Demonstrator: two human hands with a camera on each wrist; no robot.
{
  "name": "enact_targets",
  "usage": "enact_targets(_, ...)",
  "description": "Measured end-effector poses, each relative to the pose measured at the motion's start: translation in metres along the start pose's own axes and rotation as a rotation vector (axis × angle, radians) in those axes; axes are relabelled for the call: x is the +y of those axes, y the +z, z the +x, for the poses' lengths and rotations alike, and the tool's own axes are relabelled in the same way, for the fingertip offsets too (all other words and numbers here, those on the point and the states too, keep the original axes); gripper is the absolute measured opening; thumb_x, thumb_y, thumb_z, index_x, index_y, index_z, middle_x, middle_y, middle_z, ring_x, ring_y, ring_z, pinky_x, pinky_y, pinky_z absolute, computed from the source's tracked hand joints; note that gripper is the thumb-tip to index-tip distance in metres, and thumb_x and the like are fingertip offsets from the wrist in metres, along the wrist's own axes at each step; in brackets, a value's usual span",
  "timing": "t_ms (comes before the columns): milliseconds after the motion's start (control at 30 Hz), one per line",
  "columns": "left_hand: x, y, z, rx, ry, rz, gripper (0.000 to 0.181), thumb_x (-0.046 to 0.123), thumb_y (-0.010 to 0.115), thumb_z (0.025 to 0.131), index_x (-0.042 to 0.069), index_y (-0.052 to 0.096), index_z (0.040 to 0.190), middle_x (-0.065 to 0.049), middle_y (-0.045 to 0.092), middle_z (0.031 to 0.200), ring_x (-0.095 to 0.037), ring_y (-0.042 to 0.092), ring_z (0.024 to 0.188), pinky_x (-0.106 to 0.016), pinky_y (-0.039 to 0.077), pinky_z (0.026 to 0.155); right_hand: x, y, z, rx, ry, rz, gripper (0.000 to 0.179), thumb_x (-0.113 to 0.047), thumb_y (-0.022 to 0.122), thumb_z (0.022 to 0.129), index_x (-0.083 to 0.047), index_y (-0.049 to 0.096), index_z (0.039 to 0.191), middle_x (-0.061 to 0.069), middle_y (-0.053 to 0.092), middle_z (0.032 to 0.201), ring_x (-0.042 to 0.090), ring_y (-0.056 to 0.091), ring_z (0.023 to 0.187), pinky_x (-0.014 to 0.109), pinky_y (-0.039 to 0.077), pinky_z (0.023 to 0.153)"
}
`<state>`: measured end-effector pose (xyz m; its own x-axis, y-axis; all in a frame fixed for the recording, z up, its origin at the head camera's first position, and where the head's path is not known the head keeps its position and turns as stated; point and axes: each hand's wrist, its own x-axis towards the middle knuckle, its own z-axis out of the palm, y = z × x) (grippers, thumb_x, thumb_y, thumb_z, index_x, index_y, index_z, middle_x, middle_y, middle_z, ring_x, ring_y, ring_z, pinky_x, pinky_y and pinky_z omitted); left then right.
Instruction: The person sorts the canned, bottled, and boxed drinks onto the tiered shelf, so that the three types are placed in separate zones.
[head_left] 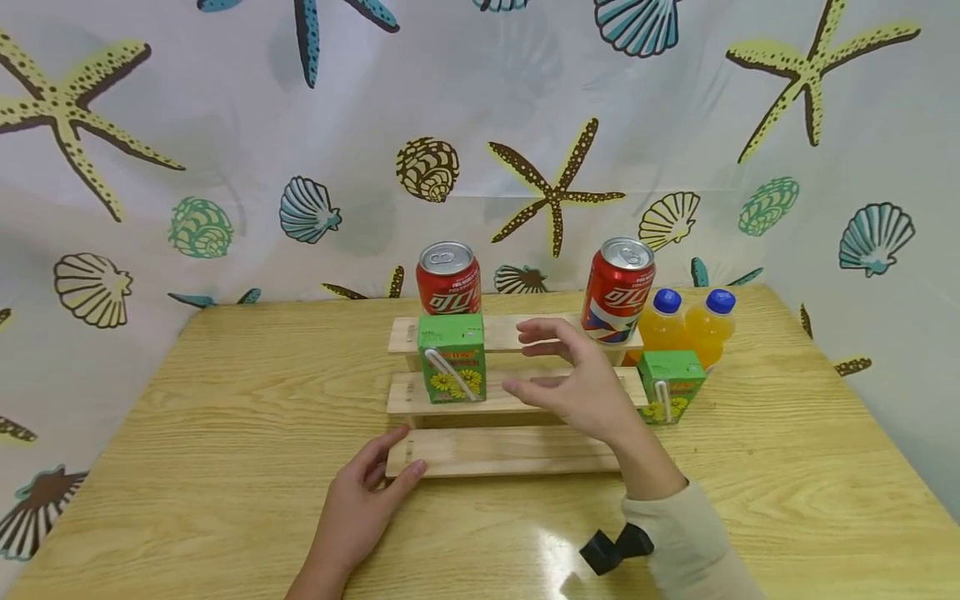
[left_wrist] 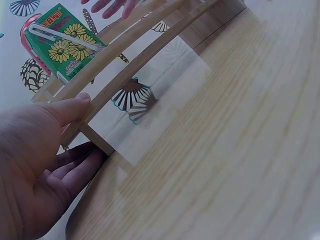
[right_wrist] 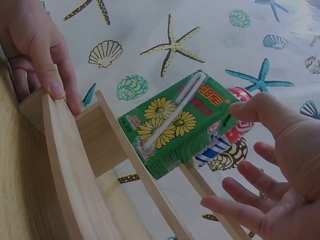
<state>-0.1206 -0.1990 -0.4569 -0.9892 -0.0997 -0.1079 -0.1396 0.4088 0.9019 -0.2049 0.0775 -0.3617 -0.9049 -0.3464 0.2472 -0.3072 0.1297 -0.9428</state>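
Observation:
A three-step wooden rack (head_left: 510,450) stands on the table. My left hand (head_left: 367,487) grips the left end of its lowest step, thumb on top and fingers around the side (left_wrist: 75,170). On the middle step, at the left, a green drink carton (head_left: 453,358) with yellow flowers and a wrapped straw stands upright. My right hand (head_left: 577,383) hovers over the rack just right of this carton, thumb and fingers spread and nothing between them. From the right wrist view, the thumb tip overlaps the corner of the carton (right_wrist: 175,120).
Two red soda cans stand on the top step, one left (head_left: 448,279) and one right (head_left: 618,287). Beside the rack's right end are two orange drink bottles (head_left: 711,329) with blue caps and another green carton (head_left: 671,383). A shell-patterned cloth (head_left: 360,125) hangs behind the table.

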Motion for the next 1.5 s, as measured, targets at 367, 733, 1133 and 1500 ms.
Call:
enact_targets(367,0.001,0.000,0.000,-0.003,-0.011,0.009,0.062,0.051,0.075,0.086,0.029,0.056,0.140,0.001,0.048,0.153,-0.026,0.046,0.140,-0.044,0.042,0.114,-0.006,-0.016,-0.003,-0.007,0.054,-0.041,0.058,-0.010,0.082,0.084,-0.006,0.056,0.135,0.016,0.057,0.134,0.032,0.061,0.117,0.039,0.061,0.088)
enact_targets(733,0.002,0.000,0.000,-0.004,-0.016,-0.002,0.062,0.049,0.075,0.087,0.027,0.055,0.141,0.001,0.047,0.153,-0.026,0.044,0.142,-0.045,0.040,0.115,-0.009,-0.034,-0.006,-0.018,0.039,-0.115,0.054,-0.011,0.080,0.086,-0.004,0.057,0.134,0.016,0.059,0.133,0.031,0.062,0.118,0.041,0.056,0.097)
enact_targets(1133,0.001,0.001,0.002,0.000,0.003,-0.003,0.062,0.049,0.075,0.087,0.026,0.055,0.142,0.001,0.048,0.153,-0.026,0.043,0.142,-0.044,0.040,0.115,-0.011,-0.050,-0.008,-0.058,0.033,-0.152,0.050,-0.015,0.081,0.086,-0.004,0.060,0.130,0.013,0.061,0.133,0.029,0.062,0.118,0.042,0.055,0.100)
enact_targets(1500,0.001,0.002,0.002,-0.001,0.005,0.005,0.065,0.054,0.073,0.086,0.027,0.055,0.142,0.000,0.046,0.154,-0.028,0.041,0.143,-0.043,0.040,0.114,-0.009,-0.062,-0.011,-0.099,0.080,-0.123,0.050,-0.015,0.081,0.086,-0.003,0.061,0.129,0.014,0.059,0.135,0.029,0.061,0.120,0.042,0.057,0.097)
